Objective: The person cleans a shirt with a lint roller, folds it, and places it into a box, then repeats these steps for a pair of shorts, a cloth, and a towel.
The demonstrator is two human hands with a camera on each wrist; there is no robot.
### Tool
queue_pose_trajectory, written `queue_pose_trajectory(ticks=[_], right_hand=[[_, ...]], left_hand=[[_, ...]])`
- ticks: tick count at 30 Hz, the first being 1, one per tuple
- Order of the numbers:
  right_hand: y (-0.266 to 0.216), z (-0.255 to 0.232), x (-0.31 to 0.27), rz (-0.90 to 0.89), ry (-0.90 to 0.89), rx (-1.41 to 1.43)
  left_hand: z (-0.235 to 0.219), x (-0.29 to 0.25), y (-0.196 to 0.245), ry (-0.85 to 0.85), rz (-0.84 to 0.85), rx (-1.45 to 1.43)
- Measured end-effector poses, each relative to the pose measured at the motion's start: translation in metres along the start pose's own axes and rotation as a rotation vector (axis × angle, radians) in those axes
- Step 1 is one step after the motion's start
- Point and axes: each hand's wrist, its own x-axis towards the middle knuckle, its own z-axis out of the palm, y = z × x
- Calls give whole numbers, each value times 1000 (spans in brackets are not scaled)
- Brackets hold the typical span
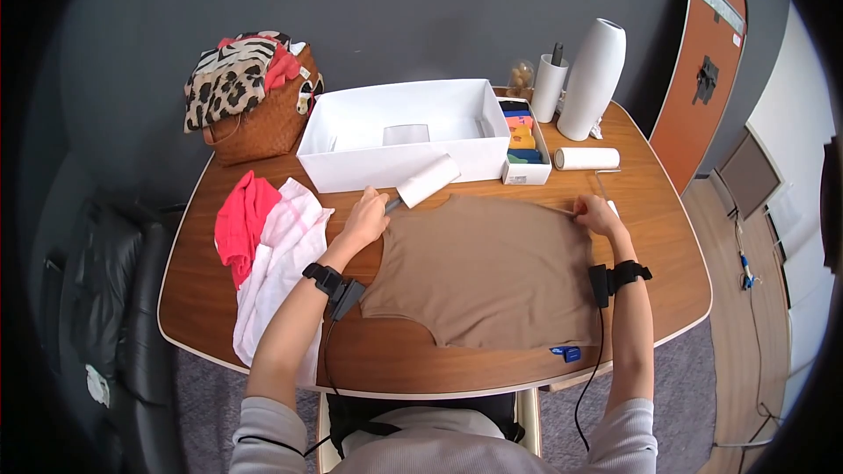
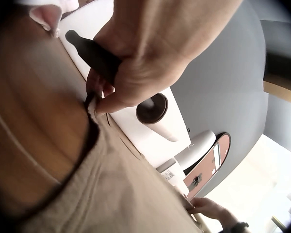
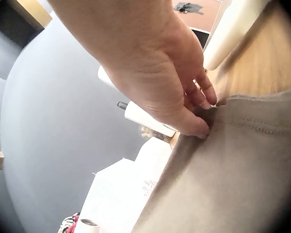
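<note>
A brown sleeveless top (image 1: 487, 272) lies spread flat across the front of the table. My left hand (image 1: 364, 218) grips the dark handle (image 2: 94, 56) of a lint roller, whose white roll (image 1: 428, 181) points up and to the right. In the left wrist view its thumb and fingertip also pinch an edge of the top. At the top's far right corner, my right hand (image 1: 597, 213) pinches the fabric between thumb and fingers, seen close in the right wrist view. A blue tag (image 1: 572, 354) sticks out at the near edge.
A white box (image 1: 351, 167) stands behind the top, beside a small box (image 1: 527, 175) of folded coloured cloths. Pink and white clothes (image 1: 285, 246) lie at left, near a wicker basket (image 1: 255, 136). At the right are a white roll (image 1: 590, 158) and a tall white vase (image 1: 594, 79).
</note>
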Motion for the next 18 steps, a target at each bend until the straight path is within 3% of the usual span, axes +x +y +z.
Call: queue_pose_trajectory(ticks=[4, 7, 10, 15, 18], right_hand=[[19, 7, 1, -72, -5, 163], [16, 2, -3, 35, -95, 153], [15, -1, -6, 22, -116, 230], [16, 1, -6, 50, -31, 357], [17, -2, 3, -10, 107, 363]], left_hand=[[0, 1, -6, -6, 26, 0], [-7, -2, -3, -50, 16, 21], [-11, -4, -1, -44, 11, 17], [-17, -3, -4, 13, 44, -116], [-46, 0, 10, 0, -73, -162]])
